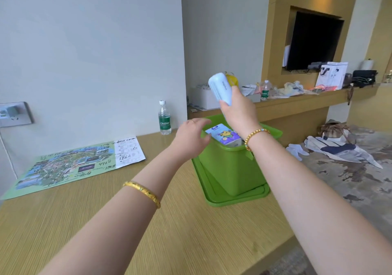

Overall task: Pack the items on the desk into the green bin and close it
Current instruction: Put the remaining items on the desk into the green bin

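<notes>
The green bin (231, 168) stands open at the desk's right edge, on top of its flat green lid (237, 199). Inside it a tissue pack with a cartoon bear (224, 135) leans against the wall. My right hand (238, 109) grips a pale blue oblong case (219, 88) and holds it tilted above the bin's opening. My left hand (192, 136) hovers at the bin's left rim with relaxed fingers and holds nothing. On the desk, a water bottle (164, 117) with a green label stands by the wall, and a colourful map sheet (74, 164) lies flat at the left.
A wall socket with a plug (13, 113) sits at the far left. Behind the bin runs a cluttered shelf (297, 96) with another bottle, bags and papers under a dark TV (314, 41). Clothes and bags (339, 147) lie on the carpet at the right.
</notes>
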Motion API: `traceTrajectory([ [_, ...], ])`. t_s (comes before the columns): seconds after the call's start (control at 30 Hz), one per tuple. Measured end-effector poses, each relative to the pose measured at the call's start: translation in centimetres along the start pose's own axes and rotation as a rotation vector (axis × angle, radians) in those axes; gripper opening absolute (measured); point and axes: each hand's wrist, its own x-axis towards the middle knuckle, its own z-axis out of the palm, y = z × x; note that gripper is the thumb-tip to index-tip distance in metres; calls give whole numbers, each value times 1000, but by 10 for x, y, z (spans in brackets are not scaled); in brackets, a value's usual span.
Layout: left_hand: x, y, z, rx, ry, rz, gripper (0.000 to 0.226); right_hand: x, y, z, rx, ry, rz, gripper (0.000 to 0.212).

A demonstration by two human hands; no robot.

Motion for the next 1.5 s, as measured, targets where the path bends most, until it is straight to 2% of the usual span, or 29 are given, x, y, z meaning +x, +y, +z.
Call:
traceTrajectory([
  [0.07, 10, 5, 9, 105, -172, 78, 47, 4, 21, 0, -166, -55, -21, 29],
  [0.13, 14, 6, 18, 161, -322, 84, 54, 4, 38, 4, -285, -155, -42, 29],
  [0.2, 17, 4, 23, 195, -381, 65, 57, 7, 47, 9, -367, -254, -41, 26],
  [0.27, 18, 1, 24, 268, -351, 77, 47, 14, 46, 14, -375, -324, -32, 17],
  [0.4, 21, -6, 23, 335, -288, 116, 39, 25, 39, 18, -10, -529, 106, 39],
  [0.43, 22, -8, 24, 366, -263, 141, 39, 23, 40, 17, 36, -527, 148, 40],
  [0.5, 22, -11, 27, 441, -207, 190, 41, 18, 48, 14, 39, -487, 215, 39],
  [0.6, 24, -15, 29, 497, -146, 213, 44, 9, 53, 9, -68, -694, 255, 36],
  [0.63, 24, -17, 29, 489, -135, 207, 45, 7, 53, 8, -70, -708, 246, 34],
  [0.67, 23, -19, 29, 468, -129, 193, 46, 6, 52, 8, -25, -674, 244, 33],
  [0.73, 19, -24, 32, 372, -125, 132, 45, 1, 47, 10, 79, -483, 224, 34],
  [0.8, 13, -28, 38, 142, -106, -14, 40, -5, 44, 14, 76, -302, 203, 36],
  [0.93, 8, -19, 41, -563, -7, -602, 50, -16, 54, 16, -140, -65, 206, 34],
  [1.03, 11, -5, 44, -818, -52, -862, 73, -22, 67, 14, -227, -43, 356, 35],
  [1.1, 12, 9, 47, -907, -69, -906, 83, -21, 75, 10, -119, -37, 464, 43],
  [1.17, 14, 19, 53, -1011, -38, -901, 84, -21, 82, 7, 101, 51, 569, 51],
  [1.23, 17, 26, 57, -1073, 8, -914, 77, -24, 88, 4, 423, 122, 779, 49],
  [1.3, 19, 27, 60, -1071, 39, -925, 58, -28, 94, 1, 698, 90, 964, 44],
  [1.4, 19, 28, 60, -1038, 76, -922, 34, -32, 96, -2, 741, 18, 997, 38],
  [1.5, 16, 28, 59, -1124, 128, -923, 18, -33, 96, -2, 751, 65, 1018, 32],
])
